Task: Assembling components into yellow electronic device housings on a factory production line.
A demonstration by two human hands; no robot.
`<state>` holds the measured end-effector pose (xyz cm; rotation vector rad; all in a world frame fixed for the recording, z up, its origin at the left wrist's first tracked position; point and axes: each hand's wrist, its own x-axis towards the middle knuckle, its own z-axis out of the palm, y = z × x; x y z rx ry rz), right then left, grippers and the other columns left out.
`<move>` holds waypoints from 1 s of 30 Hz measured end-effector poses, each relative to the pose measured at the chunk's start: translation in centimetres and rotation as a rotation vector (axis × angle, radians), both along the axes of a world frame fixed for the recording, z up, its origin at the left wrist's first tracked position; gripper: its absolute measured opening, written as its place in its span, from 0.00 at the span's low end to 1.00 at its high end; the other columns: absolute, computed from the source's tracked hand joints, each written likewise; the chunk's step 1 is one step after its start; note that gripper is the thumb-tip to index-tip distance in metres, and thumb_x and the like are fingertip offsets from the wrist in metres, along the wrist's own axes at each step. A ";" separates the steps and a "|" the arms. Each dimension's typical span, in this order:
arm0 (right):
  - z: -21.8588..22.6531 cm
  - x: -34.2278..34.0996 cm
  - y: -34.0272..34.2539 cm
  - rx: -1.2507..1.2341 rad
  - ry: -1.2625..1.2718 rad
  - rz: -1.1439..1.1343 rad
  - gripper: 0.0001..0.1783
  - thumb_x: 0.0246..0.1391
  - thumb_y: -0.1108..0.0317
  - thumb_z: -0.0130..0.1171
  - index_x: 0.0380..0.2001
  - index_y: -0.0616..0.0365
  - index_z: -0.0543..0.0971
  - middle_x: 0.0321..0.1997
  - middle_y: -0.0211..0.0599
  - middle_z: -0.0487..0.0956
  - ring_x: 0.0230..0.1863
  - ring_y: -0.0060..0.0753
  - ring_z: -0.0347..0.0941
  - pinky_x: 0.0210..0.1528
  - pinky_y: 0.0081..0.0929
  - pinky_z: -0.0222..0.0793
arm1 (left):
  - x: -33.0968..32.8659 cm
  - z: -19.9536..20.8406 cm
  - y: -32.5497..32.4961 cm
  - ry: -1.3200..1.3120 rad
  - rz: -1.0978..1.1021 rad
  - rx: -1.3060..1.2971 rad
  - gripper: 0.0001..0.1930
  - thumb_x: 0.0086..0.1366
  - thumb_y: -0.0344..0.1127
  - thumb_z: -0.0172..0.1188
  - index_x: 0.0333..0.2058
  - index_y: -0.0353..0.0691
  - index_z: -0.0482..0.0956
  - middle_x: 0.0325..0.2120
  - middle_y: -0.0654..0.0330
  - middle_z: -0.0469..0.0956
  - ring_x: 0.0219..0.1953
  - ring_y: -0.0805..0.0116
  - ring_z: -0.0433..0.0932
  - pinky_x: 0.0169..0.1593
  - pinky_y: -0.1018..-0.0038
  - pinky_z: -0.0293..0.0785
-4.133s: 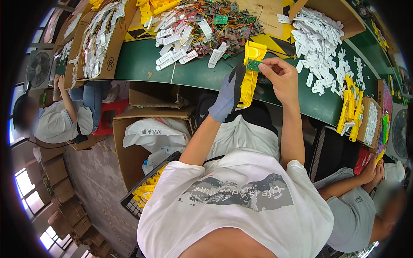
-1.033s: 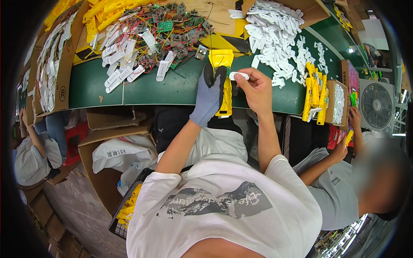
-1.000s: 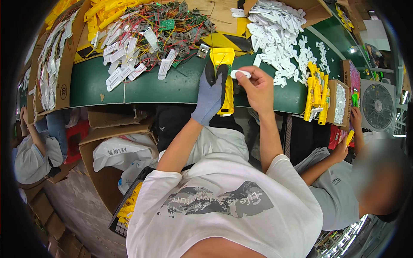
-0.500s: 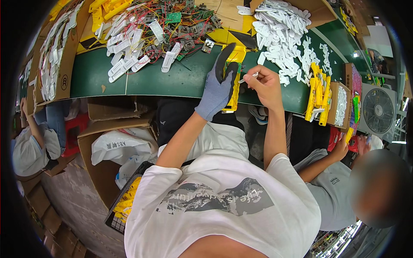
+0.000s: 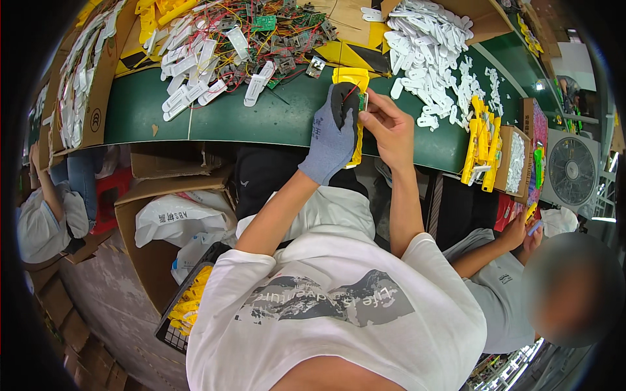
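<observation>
My left hand, in a blue-grey glove with black fingertips, is wrapped round a long yellow plastic housing held over the table's near edge. A thin red wire runs by the gloved thumb. My bare right hand is closed in a pinch against the housing's right side. At its fingertips shows a small white piece, beside a bit of green circuit board. Most of the housing's inside is hidden by the glove.
On the green table lie a heap of wired circuit boards, white plastic strips, and a pile of white covers. Yellow housings stand at the right. A co-worker sits there. A cardboard box is below.
My right hand has moved in against the housing with the small white piece. My left thumb and fingers have drawn together over the housing, and a red wire now shows there.
</observation>
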<state>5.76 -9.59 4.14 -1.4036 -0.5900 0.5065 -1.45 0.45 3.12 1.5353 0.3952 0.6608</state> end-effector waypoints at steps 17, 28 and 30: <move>0.0 -2.0 0.8 0.050 -0.082 -0.137 0.16 0.52 0.78 0.55 0.46 0.66 0.75 0.49 0.40 0.73 0.45 0.23 0.70 0.48 0.17 0.64 | -0.4 0.0 -0.7 -0.029 0.088 0.026 0.11 0.59 0.24 0.47 0.42 0.35 0.67 0.33 0.52 0.72 0.35 0.58 0.74 0.40 0.70 0.70; -0.1 -1.9 -0.4 -0.046 -0.217 -0.148 0.15 0.48 0.78 0.57 0.42 0.66 0.76 0.45 0.39 0.74 0.42 0.28 0.72 0.45 0.18 0.65 | -0.2 0.2 -0.6 -0.056 0.029 0.187 0.11 0.57 0.23 0.48 0.41 0.35 0.69 0.35 0.54 0.72 0.37 0.65 0.73 0.41 0.72 0.70; 1.0 -2.0 -1.1 -0.101 -0.371 -0.141 0.17 0.48 0.77 0.57 0.44 0.65 0.76 0.45 0.40 0.73 0.44 0.32 0.71 0.47 0.21 0.65 | -0.4 -0.7 -1.1 -0.047 0.025 0.143 0.12 0.58 0.24 0.48 0.42 0.35 0.68 0.36 0.55 0.72 0.38 0.66 0.73 0.43 0.73 0.69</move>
